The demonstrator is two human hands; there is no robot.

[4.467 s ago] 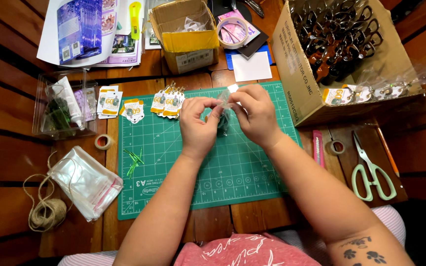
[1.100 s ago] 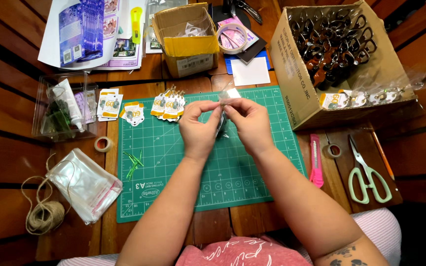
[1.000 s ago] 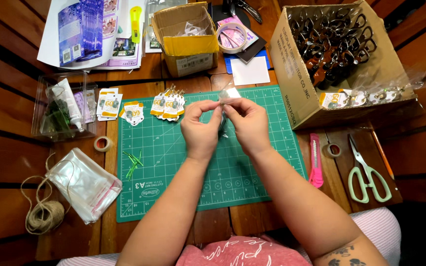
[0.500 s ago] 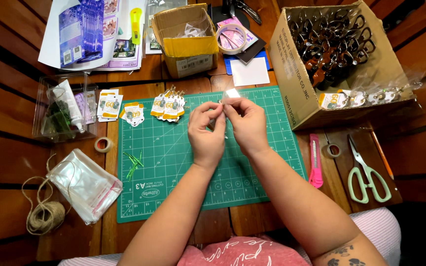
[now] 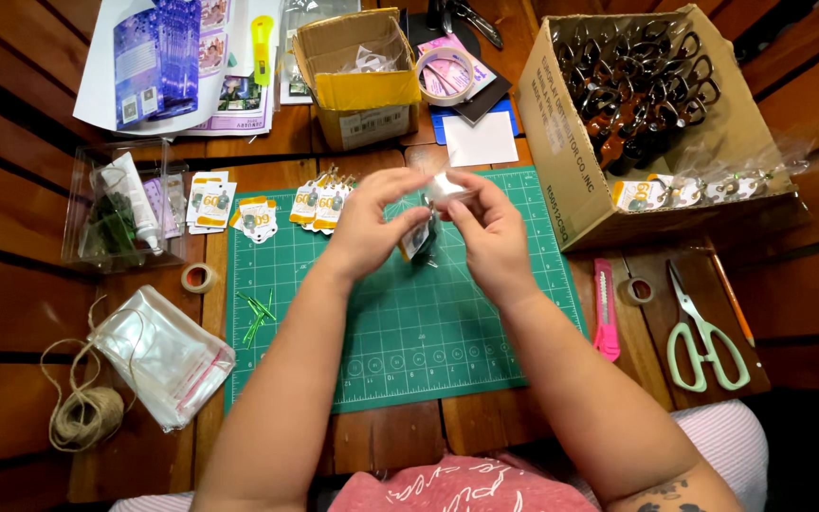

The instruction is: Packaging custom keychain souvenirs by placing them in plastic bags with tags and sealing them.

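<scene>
Both hands meet above the far half of the green cutting mat (image 5: pixel 409 322). Left hand (image 5: pixel 367 232) and right hand (image 5: pixel 490 237) pinch between them a small clear packet (image 5: pixel 426 228) with a dark item and a printed card inside; the left fingers (image 5: pixel 408 224) clamp its lower part, the right fingers (image 5: pixel 455 204) close on its whitish top edge. The packet hangs clear of the mat, between the two hands. On the mat's far left edge lies a row of small printed cards (image 5: pixel 267 210); a few green twist ties (image 5: pixel 256 313) lie near its left edge. Left of the mat: a roll of tape (image 5: pixel 200 278), a stack of clear bags (image 5: pixel 163 356), a ball of twine (image 5: pixel 82 417), and a clear plastic tray (image 5: pixel 125 209) further off. Far side: a small open carton (image 5: pixel 362 81). Right: a large cardboard box (image 5: pixel 656 114) of dark clips, with finished packets along its near edge. Near right on the tabletop (image 5: pixel 11 284): pink utility knife (image 5: pixel 605 308) and pale green scissors (image 5: pixel 703 327).
</scene>
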